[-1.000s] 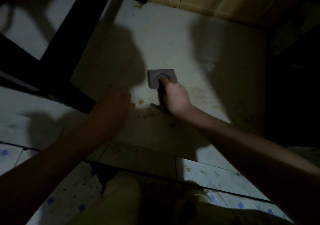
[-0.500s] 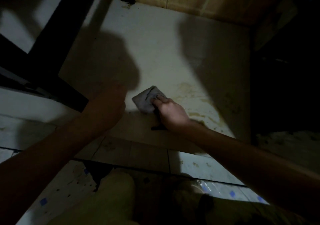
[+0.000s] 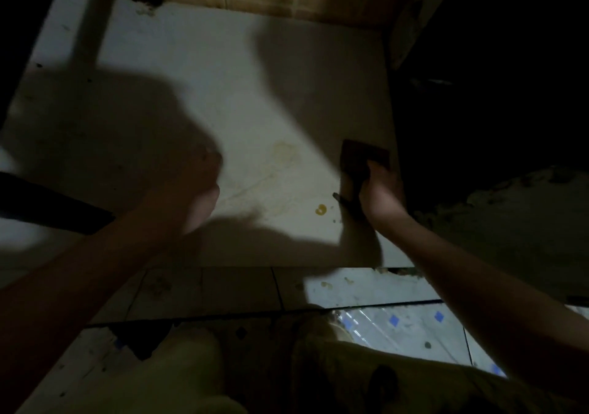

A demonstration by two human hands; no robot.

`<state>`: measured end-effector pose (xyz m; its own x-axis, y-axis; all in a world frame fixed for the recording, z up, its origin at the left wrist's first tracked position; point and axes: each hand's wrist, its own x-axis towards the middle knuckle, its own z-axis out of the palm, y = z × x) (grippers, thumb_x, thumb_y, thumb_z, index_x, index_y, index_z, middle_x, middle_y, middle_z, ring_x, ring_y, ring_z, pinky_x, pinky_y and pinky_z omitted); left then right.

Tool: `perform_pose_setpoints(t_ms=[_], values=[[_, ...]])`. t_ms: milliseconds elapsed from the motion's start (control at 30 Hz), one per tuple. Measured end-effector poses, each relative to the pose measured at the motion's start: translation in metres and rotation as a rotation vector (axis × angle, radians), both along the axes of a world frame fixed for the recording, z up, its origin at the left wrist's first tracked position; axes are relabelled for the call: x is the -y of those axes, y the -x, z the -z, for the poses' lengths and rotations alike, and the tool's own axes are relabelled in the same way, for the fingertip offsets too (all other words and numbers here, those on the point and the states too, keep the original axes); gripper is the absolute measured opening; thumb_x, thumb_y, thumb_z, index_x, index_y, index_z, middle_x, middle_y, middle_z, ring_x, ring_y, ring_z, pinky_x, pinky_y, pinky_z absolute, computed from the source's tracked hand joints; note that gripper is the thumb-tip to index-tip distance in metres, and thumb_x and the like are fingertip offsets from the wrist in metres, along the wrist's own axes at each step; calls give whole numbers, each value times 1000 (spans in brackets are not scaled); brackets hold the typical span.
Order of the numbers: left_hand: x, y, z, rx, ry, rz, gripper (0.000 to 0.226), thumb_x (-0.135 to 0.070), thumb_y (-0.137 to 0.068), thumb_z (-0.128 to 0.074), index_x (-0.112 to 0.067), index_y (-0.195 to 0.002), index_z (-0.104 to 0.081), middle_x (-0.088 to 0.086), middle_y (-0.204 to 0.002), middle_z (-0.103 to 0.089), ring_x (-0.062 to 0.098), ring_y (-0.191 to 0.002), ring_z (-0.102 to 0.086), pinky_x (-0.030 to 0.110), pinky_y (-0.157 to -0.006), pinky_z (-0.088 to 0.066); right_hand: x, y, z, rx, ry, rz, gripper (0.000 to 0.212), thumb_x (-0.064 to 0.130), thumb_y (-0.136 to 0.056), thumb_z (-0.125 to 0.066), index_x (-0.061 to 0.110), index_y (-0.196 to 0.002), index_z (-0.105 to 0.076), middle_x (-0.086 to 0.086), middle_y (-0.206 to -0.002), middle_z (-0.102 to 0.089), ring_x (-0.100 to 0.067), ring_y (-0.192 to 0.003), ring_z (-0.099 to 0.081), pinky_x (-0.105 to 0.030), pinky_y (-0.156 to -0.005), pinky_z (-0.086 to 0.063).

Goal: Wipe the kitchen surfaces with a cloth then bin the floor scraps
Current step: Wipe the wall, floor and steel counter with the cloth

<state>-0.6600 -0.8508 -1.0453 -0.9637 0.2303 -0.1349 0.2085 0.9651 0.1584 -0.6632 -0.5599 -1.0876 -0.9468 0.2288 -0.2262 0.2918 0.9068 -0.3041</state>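
Both bare forearms reach into the frame from the lower corners, angling toward the middle. The right hand (image 3: 381,192), right of centre, has its fingers curled round a dark cloth (image 3: 363,158), with the back of the hand toward the camera. The left hand (image 3: 194,187), left of centre, sits in deep shadow, back uppermost. Its fingers are too dim and blurred to read.
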Motion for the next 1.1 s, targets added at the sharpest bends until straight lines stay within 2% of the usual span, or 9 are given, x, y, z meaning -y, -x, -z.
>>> perform_pose_setpoints(t_ms=[167, 267, 433, 500, 667, 800, 933, 1033, 1100], values=[[16, -6, 9, -46, 85, 130, 24, 4, -72, -59, 7, -95, -63, 31, -89, -59, 46, -79, -58, 50, -74, -50, 15, -29, 5, -55, -47, -33, 39, 6, -94, -39, 14, -132, -44, -16, -115, -59, -35, -99, -62, -46, -85, -52], [29, -12, 11, -8, 99, 137, 21, 1, -73, -61, 7, -93, -61, 30, -88, -57, 45, -81, -57, 51, -73, -50, 42, -36, 7, -89, -57, -188, 44, 5, -90, -44, 12, -134, -43, -16, -118, -60, -34, -93, -64, -40, -78, -51], [53, -29, 16, 31, -6, 39, 34, -11, -87, -42, 12, -108, -57, 32, -94, -59, 44, -85, -57, 44, -75, -45, 100, -35, 12, 51, 38, -412, 76, 41, -76, -69, 14, -139, -34, -14, -131, -50, -35, -101, -60, -41, -82, -51], [61, -45, 14, 59, -38, -55, 28, -8, -93, -43, 9, -112, -55, 28, -99, -58, 40, -88, -55, 40, -73, -41, 124, -28, 14, 60, 48, -447, 72, 38, -81, -64, 15, -141, -32, -17, -131, -49, -38, -103, -58, -42, -83, -49], [81, -79, 2, 155, 57, -44, 27, 1, -75, -70, 8, -100, -63, 26, -89, -61, 39, -75, -58, 45, -61, -50, 186, -10, 19, 10, 32, -607, 65, 36, -87, -61, 13, -140, -32, -16, -136, -45, -36, -108, -56, -39, -84, -48], [92, -93, -9, 133, 138, -35, 37, 9, -44, -86, 6, -74, -66, 21, -62, -60, 34, -46, -56, 32, -39, -44, 222, -5, 16, 14, -37, -819, 79, 44, -85, -64, 11, -145, -25, -17, -143, -38, -36, -114, -53, -40, -89, -47], [95, -97, -10, 175, 164, -66, 27, 6, -61, -80, 5, -83, -66, 23, -74, -62, 35, -62, -60, 35, -51, -46, 229, -10, 16, -44, -57, -982, 75, 47, -89, -56, 13, -147, -23, -15, -150, -31, -32, -127, -43, -37, -101, -39], [90, -92, 1, 179, 225, -46, 25, -15, -92, -52, -9, -116, -51, 12, -114, -54, 29, -101, -53, 33, -78, -37, 219, -19, 16, -2, 15, -1050, 84, 51, -78, -68, 15, -144, -32, -14, -150, -32, -33, -130, -40, -39, -103, -37], [87, -87, 4, 201, 229, -54, 27, -19, -97, -41, -14, -123, -44, 8, -122, -49, 26, -107, -48, 32, -81, -36, 206, -23, 17, 45, -9, -1078, 93, 56, -73, -69, 18, -146, -26, -12, -152, -28, -32, -133, -36, -40, -105, -34]])
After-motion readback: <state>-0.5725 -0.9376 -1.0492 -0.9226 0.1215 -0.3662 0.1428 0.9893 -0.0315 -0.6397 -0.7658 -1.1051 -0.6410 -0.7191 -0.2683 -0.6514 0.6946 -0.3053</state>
